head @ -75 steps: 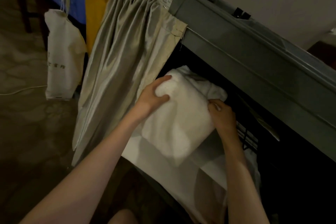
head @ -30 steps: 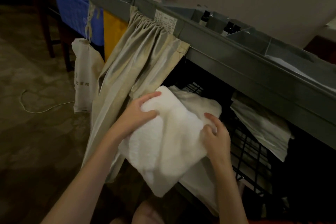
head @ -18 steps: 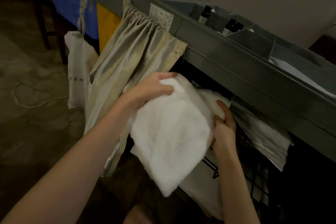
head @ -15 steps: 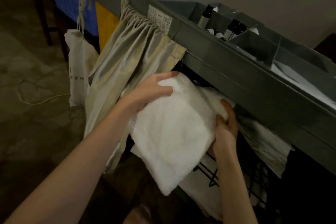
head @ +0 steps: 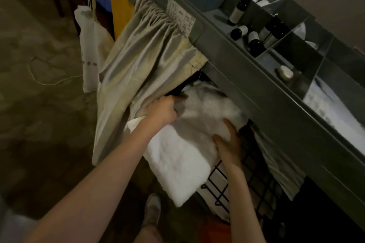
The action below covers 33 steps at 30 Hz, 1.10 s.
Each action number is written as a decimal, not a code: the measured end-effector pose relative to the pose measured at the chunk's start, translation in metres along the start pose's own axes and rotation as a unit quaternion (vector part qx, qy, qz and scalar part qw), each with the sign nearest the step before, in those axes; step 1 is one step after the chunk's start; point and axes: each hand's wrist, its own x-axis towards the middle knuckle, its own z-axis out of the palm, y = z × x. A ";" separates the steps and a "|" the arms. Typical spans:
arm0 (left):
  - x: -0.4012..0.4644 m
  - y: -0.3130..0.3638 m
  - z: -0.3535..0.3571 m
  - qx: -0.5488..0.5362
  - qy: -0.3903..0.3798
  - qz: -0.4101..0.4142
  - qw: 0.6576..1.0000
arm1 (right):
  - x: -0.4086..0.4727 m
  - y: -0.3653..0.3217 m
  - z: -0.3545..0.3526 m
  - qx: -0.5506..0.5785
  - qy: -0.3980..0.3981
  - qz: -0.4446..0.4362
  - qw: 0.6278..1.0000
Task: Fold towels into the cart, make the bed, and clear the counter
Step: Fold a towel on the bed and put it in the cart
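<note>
Towel: folded white terry towel (head: 183, 144) half inside the grey housekeeping cart (head: 246, 92), on its black wire shelf (head: 254, 175).
Left hand (head: 163, 111): grip curled on towel's far edge beside the beige curtain (head: 142, 69).
Right hand (head: 229, 142): fingers flat, pressing towel.

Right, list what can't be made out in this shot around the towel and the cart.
Head view only:
- Far end of the white towel: hidden under the grey cart's top tray.
- Left hand fingers: tucked between the beige curtain and the towel, so the grip is unclear.
- Wire shelf contents: too dark.
- Printed label text: too small and blurred.
- Right hand lies flat on the towel; its palm side is hidden.
</note>
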 end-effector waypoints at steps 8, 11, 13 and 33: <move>0.003 0.011 0.004 0.035 0.064 0.069 0.995 | 0.000 -0.004 0.007 -0.051 0.136 -0.054 0.988; 0.019 0.022 0.004 0.044 0.065 0.081 0.994 | 0.014 -0.009 0.002 -0.025 0.165 -0.096 0.981; 0.032 0.034 0.005 0.033 0.054 0.085 0.994 | 0.026 -0.016 -0.001 -0.011 0.178 -0.094 0.980; 0.007 0.016 0.030 0.177 0.021 0.030 0.983 | 0.016 0.015 0.014 -0.179 0.086 -0.059 0.978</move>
